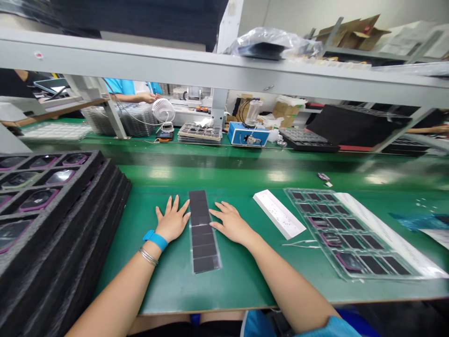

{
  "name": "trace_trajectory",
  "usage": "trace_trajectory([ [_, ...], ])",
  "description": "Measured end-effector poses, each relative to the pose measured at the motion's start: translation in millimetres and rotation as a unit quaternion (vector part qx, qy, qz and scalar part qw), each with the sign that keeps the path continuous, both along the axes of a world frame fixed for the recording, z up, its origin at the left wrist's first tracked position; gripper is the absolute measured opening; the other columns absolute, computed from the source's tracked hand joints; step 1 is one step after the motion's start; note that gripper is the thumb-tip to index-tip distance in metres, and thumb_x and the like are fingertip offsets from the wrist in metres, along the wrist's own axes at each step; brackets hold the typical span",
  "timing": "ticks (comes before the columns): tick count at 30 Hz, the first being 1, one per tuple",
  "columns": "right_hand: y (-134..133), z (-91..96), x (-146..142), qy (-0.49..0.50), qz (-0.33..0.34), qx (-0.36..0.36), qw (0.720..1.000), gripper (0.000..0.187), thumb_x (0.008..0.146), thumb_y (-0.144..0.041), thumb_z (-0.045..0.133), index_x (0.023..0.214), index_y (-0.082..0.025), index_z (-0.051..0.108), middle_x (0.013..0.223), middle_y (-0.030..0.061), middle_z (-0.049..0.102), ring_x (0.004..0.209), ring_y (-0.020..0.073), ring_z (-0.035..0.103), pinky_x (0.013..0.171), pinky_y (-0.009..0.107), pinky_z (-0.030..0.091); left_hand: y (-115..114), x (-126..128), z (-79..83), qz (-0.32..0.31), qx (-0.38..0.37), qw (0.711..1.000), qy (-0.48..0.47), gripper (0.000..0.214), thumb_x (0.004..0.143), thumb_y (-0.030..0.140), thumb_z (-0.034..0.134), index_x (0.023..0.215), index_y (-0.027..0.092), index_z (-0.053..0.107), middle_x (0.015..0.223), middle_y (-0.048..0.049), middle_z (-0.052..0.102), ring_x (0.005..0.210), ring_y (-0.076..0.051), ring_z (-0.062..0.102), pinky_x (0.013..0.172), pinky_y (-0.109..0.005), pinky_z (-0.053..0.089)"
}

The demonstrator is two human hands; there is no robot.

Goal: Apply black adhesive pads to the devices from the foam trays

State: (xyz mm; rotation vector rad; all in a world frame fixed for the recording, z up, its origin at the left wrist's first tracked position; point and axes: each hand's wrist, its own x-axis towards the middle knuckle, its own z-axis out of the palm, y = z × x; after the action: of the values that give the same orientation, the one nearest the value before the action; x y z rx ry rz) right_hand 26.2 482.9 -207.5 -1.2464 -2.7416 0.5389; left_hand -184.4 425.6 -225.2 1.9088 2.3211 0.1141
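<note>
A long strip of dark rectangular sheets [204, 238] on a clear backing lies lengthwise on the green table. My left hand [171, 221] rests flat at its left edge with the fingers spread, a blue band and metal bangles on the wrist. On the other side, my right hand [229, 222] lies with its fingers stretched out, fingertips at the strip's right edge. Neither hand grasps anything. Right of my right hand sits a white block [278, 213] with small dark specks on top, and tweezers [300, 244] lie just in front of it.
Stacked black foam trays [94, 206] with purple-rimmed parts stand at the left. A clear plastic tray [345, 234] of dark pieces lies at the right. Behind are a white fan [163, 110], a blue box device [248, 135] and a co-worker's hands [150, 97]. A grey shelf beam [210, 68] crosses above.
</note>
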Motion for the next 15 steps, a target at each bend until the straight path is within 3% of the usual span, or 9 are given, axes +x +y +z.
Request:
trace_trajectory([
  [7,3.9,19.4,12.4,0.002,0.025,-0.027,0.999,0.06,0.085,-0.043,0.055,0.139,-0.019,0.04,0.149,0.0126,0.027,0.137,0.0301,0.022,0.111,0.047,0.02,-2.4,-3.8,-3.0,-0.003,0.017,1.0,-0.01,0.055,0.092,0.049,0.023,0.144,0.03,0.024,0.153,-0.006,0.013,0.14,-0.032,0.006,0.1,-0.07,0.013],
  [11,27.5,45.3,45.5,0.047,0.046,-0.041,0.997,0.052,0.084,-0.041,0.057,0.132,-0.021,0.05,0.139,0.0096,0.045,0.129,0.0252,0.04,0.106,0.039,0.031,-1.7,-6.0,-13.3,-0.038,0.042,0.998,-0.006,0.059,0.088,0.053,0.028,0.143,0.03,0.028,0.153,-0.0065,0.015,0.14,-0.034,0.006,0.1,-0.07,0.012],
  [13,49.9,57.0,70.9,0.078,0.007,-0.02,0.997,0.042,0.084,-0.039,0.058,0.122,-0.023,0.059,0.128,0.0044,0.057,0.119,0.0197,0.051,0.1,0.03,0.038,0.1,-6.9,-17.2,-0.052,0.071,0.996,-0.012,0.06,0.087,0.053,0.027,0.142,0.029,0.03,0.152,-0.0074,0.018,0.139,-0.035,0.008,0.1,-0.07,0.012],
  [15,79.8,66.5,102.9,0.086,-0.096,0.016,0.991,0.028,0.083,-0.036,0.058,0.108,-0.025,0.066,0.113,-0.0008,0.066,0.105,0.0149,0.06,0.091,0.023,0.044,3.1,-9.4,-18.7,-0.047,0.122,0.991,-0.025,0.06,0.087,0.054,0.026,0.139,0.027,0.037,0.151,-0.0087,0.022,0.139,-0.034,0.01,0.1,-0.069,0.014],
])
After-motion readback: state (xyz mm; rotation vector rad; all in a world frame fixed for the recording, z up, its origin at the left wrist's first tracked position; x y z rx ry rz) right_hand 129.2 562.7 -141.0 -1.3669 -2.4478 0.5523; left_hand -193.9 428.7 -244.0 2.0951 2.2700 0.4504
